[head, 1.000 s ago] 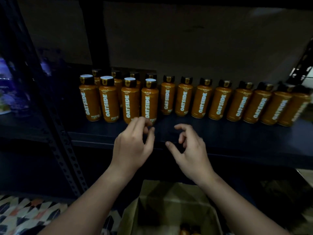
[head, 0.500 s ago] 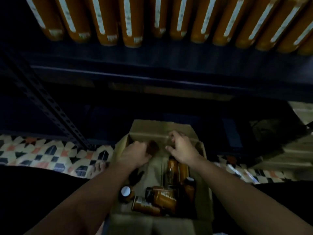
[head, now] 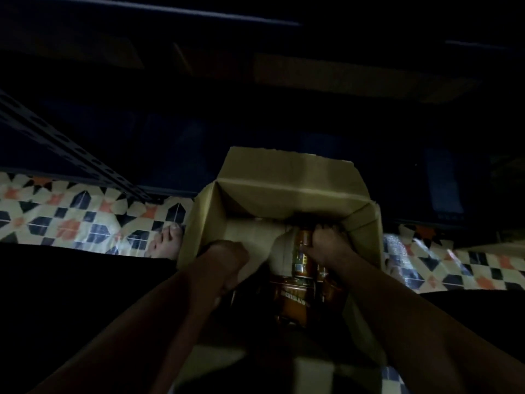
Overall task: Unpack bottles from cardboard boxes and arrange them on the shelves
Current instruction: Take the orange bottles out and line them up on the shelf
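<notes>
An orange bottle (head: 302, 253) is gripped by the right hand (head: 326, 245) inside the open cardboard box (head: 284, 191); the fingers (head: 322, 231) are curled closed around the upper part of the bottle, whose printed label faces up just left of the knuckles. Directly below that grip, toward the person, more orange bottles (head: 295, 297) are seen lying on their sides in a dim heap against the box floor, one touching the base of the held bottle. To the left of the grip, the left hand (head: 224, 260) is lowered into the same box with its fingers bent under and hidden; whether anything is held in it cannot be told, since the palm side is turned away and the area beneath is in shadow. Beyond the grip, the far flap and inner wall of the box are seen bare and pale. Past the box, the lower shelf (head: 255, 115) is lost in darkness, and a perforated metal upright (head: 71, 149) is seen slanting down on the far left. A patterned tiled floor (head: 71, 220) is spread on both sides of the box, and a bare foot (head: 166, 243) is rested on it just beside the box's left wall.
</notes>
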The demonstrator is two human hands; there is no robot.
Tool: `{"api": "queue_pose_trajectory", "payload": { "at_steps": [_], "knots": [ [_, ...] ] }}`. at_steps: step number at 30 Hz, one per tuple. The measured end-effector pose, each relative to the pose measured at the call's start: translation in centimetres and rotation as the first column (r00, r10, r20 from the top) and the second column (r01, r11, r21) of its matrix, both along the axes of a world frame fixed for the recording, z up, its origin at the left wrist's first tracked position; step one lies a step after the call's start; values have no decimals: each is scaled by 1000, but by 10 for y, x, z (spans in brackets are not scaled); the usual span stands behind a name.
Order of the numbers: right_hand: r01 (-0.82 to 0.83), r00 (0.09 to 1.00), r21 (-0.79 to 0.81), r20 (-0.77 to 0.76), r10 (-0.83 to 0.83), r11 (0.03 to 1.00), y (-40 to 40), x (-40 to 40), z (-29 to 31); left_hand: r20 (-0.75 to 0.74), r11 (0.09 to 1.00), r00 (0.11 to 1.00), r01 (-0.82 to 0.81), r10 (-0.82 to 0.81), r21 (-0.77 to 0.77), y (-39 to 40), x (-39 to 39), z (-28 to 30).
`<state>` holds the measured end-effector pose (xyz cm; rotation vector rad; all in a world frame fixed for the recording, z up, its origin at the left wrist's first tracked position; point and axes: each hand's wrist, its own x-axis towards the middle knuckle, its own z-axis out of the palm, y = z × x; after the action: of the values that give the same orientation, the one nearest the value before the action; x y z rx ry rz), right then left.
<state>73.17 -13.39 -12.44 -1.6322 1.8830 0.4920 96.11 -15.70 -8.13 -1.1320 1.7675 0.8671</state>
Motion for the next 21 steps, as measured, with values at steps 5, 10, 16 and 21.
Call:
{"api": "queue_pose_trajectory", "payload": {
  "at_steps": [5,10,16,21],
  "knots": [
    [208,977,-55,57,-205,977,0,17,-19,-213,972,960,-209,184,-103,-14,10,-26],
    [333,943,-63,26,-332,941,5,30,-37,-374,832,789,-550,488,-74,-3,3,-49],
    [606,771,-136,342,-537,784,7,34,-29,-528,532,325,-791,785,303,0,-7,-33],
    [646,719,-283,536,-442,709,28,34,8,-621,433,117,-815,775,386,0,-16,9]
  ]
}}
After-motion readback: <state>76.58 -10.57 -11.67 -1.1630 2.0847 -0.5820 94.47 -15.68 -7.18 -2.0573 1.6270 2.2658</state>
